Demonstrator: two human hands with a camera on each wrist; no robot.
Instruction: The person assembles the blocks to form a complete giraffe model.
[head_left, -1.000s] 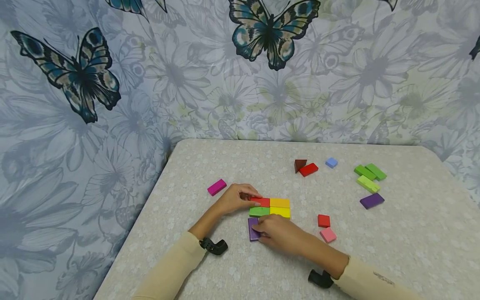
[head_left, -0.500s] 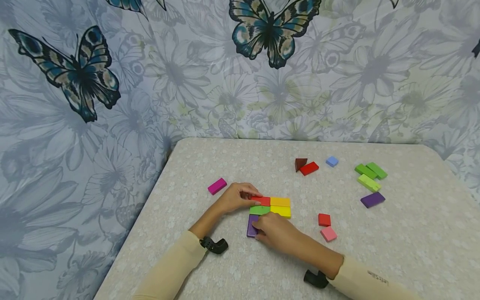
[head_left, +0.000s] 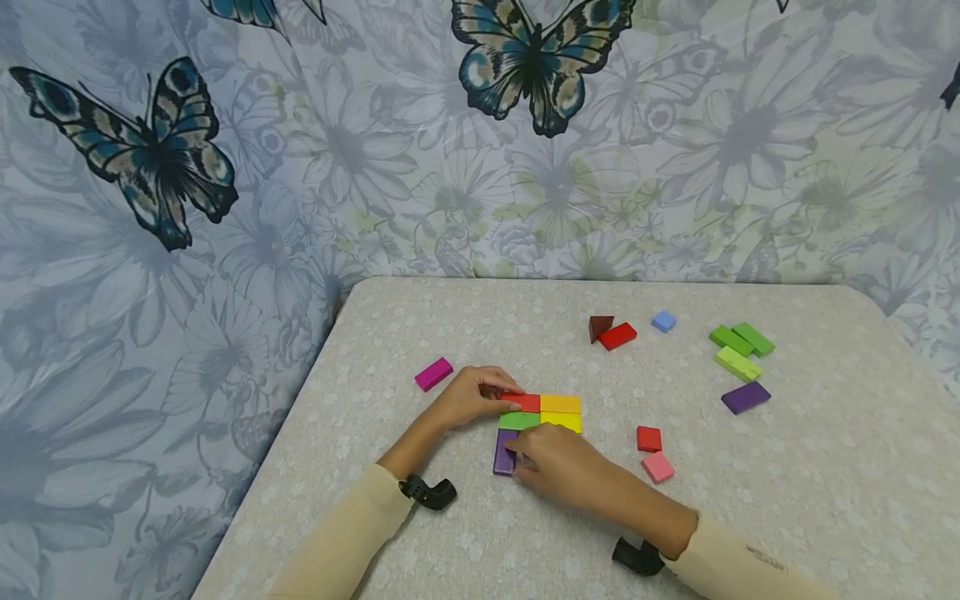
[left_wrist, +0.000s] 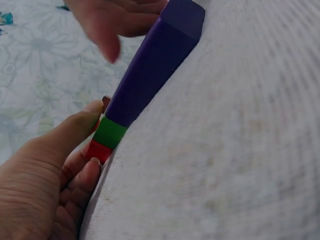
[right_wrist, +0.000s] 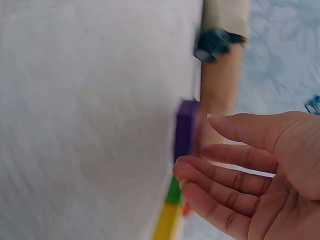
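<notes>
My left hand [head_left: 471, 395] pinches the red block [head_left: 528, 403] at its left end. Directly below it lies a green block [head_left: 514, 421], with an orange block [head_left: 559, 404] and a yellow block [head_left: 564, 422] flush on their right. A purple block [head_left: 504, 455] stands lengthwise against the green one's near side; in the left wrist view the purple block [left_wrist: 150, 67] touches the green block [left_wrist: 110, 133]. My right hand [head_left: 564, 467] is beside the purple block, its thumb apart from it. In the right wrist view the right hand's fingers [right_wrist: 225, 175] are loosely extended, holding nothing.
A magenta block [head_left: 433, 374] lies left. On the right are a red square block [head_left: 648, 439], a pink block [head_left: 657, 467] and a second purple block [head_left: 746, 397]. Several green blocks [head_left: 738, 364], a blue block [head_left: 663, 322], another red block [head_left: 618, 336] and a brown triangle [head_left: 599, 327] lie farther back.
The purple block slid away from me until it met the green block, pushed by my right hand. That hand's fingers have since loosened from it. My left hand has stayed in place.
</notes>
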